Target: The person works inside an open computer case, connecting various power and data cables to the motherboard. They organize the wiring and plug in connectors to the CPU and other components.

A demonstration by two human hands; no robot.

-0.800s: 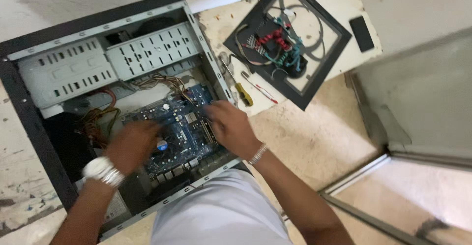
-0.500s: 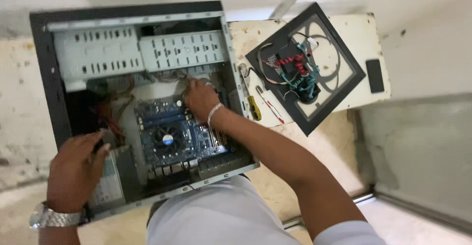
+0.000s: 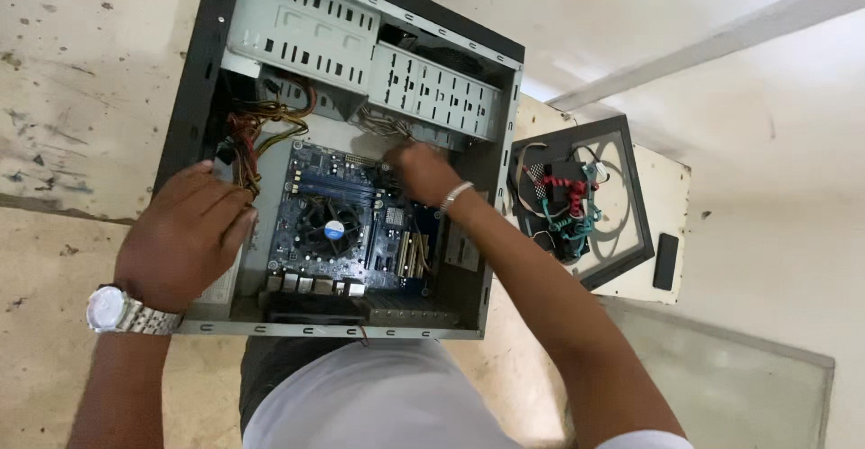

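Inside an open computer case (image 3: 203, 98), a blue motherboard (image 3: 347, 219) is worked on by two hands.
Little free room is left between the drive cages at the far wall and the board; the left hand (image 3: 180, 237) is laid flat at the case's left edge, fingers together, while the right hand (image 3: 422, 172) is curled at the board's far right corner, fingers bunched among wires (image 3: 387, 126), grip unclear.

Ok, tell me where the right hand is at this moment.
In the head view the right hand reaches inside the open computer case, at the upper right corner of the blue motherboard, just below the grey drive cage.
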